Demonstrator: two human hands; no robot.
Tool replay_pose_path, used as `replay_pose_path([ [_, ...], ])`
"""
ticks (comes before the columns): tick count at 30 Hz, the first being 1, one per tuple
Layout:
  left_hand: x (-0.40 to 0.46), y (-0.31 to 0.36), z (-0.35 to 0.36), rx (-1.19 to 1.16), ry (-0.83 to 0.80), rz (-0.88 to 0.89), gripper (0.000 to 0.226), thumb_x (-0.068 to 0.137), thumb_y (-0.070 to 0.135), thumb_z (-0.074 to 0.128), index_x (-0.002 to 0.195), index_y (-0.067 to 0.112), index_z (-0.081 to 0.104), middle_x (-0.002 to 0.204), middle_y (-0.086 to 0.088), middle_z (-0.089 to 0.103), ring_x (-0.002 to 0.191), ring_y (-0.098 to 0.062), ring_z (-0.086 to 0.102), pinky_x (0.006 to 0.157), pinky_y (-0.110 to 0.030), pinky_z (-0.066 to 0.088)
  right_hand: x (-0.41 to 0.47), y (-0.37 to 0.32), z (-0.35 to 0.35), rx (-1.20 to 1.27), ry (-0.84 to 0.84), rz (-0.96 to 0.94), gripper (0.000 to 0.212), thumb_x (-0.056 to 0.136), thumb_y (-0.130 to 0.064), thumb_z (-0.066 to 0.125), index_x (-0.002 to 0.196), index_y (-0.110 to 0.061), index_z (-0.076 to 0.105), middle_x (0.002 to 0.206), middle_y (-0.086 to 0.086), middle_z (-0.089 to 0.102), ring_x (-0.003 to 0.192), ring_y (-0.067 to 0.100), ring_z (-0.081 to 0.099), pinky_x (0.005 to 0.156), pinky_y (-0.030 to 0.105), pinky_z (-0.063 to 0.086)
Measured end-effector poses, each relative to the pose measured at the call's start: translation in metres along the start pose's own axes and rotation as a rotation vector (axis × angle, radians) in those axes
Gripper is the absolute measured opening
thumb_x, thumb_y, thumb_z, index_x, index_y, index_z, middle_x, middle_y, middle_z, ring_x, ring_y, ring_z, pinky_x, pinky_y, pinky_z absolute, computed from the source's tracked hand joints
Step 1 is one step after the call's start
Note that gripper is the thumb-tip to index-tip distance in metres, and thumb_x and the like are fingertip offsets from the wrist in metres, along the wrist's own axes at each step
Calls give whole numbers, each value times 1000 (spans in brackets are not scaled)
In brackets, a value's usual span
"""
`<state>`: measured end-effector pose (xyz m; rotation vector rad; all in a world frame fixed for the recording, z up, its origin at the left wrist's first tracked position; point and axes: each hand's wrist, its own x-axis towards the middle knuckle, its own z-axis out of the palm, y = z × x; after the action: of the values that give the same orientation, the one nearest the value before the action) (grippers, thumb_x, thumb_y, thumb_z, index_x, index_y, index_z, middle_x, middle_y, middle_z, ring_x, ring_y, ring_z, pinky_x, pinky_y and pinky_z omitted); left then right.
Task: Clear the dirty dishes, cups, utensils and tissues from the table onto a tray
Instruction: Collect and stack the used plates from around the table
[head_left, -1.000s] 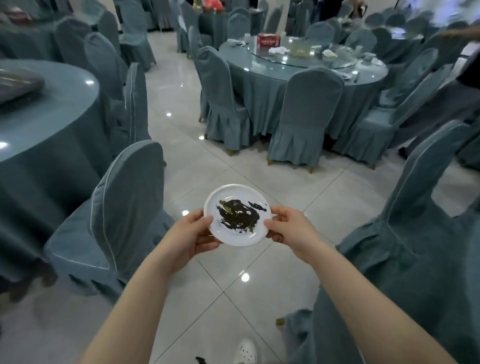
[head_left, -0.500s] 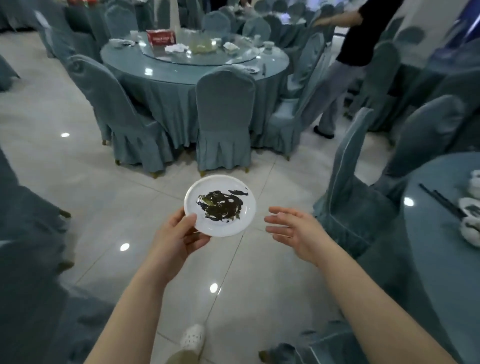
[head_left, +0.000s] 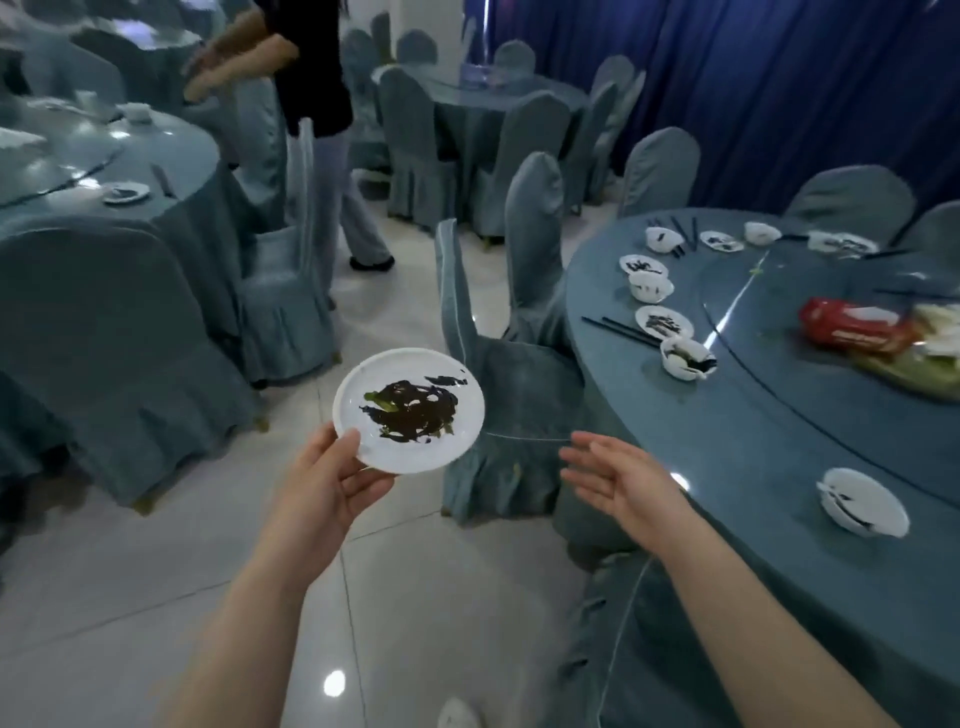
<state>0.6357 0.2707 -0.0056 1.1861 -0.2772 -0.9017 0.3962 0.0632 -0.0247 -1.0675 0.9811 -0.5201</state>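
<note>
A person stands on a tiled floor between round benches draped in blue cloth. The left hand (head_left: 332, 483) holds a small white plate (head_left: 409, 410) by its near edge, thumb on the rim, fingers underneath. The plate is carried level over the floor, well apart from any bench. It is smeared with dark sauce and a few green scraps.

The right hand (head_left: 618, 475) is empty, fingers spread wide, palm turned inward, near the edge of the bench (head_left: 753, 467) on the right.

The clearing looks barely begun. No tray is in view, so where the plate will go cannot be told. On the right bench much is left: a white bowl (head_left: 862, 501) nearest, streaked dark inside; farther along the rim a second bowl (head_left: 687, 358) holding dark leftovers, a dirty saucer (head_left: 664, 321) beside black chopsticks (head_left: 618, 331), then another bowl (head_left: 649, 286), and more small dishes at the far edge. A red packet (head_left: 852, 326) lies toward the middle, on the glass turntable, with something pale and crumpled just beside it, too blurred to name.

Another bench (head_left: 171, 156) at far left also carries a dirty saucer (head_left: 125, 192).
</note>
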Motion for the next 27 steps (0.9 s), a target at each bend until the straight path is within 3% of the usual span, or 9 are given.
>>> replay_pose_path([
  [4,66,-2,35,20,-82,-58,18,98,20,49,112,20,60,90,-6,74,70,-17,71,56,-23,55,37,-15,-29,66,129,-6,19,97,-20,50,106,-18,67,103,5,74,89,21,72,74,32,50],
  [13,202,0,116,69,-163,-115,17,98,19,49,112,18,59,85,-4,74,64,-13,69,55,-22,55,147,-51,-76,170,240,28,19,97,-21,51,107,-16,66,101,2,74,83,18,71,66,27,49],
  [27,402,2,258,117,-331,-159,17,99,19,46,110,19,59,78,0,73,60,-8,66,54,-22,55,272,-135,-162,75,600,-44,12,88,-8,61,94,-17,67,81,1,73,62,13,64,56,24,39],
])
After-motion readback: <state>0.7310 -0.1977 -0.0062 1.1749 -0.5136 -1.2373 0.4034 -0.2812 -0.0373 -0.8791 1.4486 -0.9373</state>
